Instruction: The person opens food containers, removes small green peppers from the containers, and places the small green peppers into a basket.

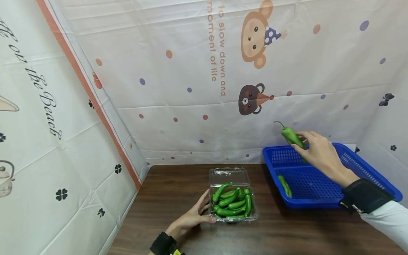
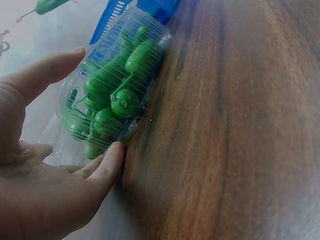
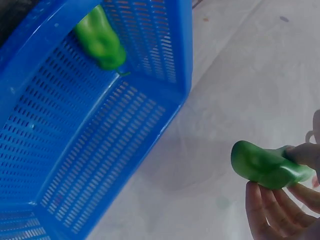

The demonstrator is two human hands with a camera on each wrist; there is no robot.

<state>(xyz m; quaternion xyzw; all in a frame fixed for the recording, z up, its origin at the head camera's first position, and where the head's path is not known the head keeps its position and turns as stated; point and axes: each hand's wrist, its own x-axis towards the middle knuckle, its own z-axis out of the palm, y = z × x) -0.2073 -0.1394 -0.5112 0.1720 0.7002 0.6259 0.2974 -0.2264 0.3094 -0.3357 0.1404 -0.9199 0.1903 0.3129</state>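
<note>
Aloft over the blue basket (image 1: 366, 166), green pepper (image 1: 291, 136) pinched in right-hand fingers (image 1: 302, 136), stem up-left, long axis slanted.

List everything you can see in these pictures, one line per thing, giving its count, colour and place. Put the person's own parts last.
Table: one, dark brown wood, under everything.
Clear box: one, transparent plastic, lid open, centre of the table.
Peppers in the box: a heap, exact count unclear, green.
Basket: one, blue perforated plastic, right of the box.
Pepper in the basket: one, green, near its left wall.
Held pepper: one, green, above the basket.
Backdrop cloth: white with dots and cartoon bears, behind and at the sides.
Left hand: rests against the box's left side, black wristband.
Right hand: holds the pepper, black wristband, white sleeve.
</note>
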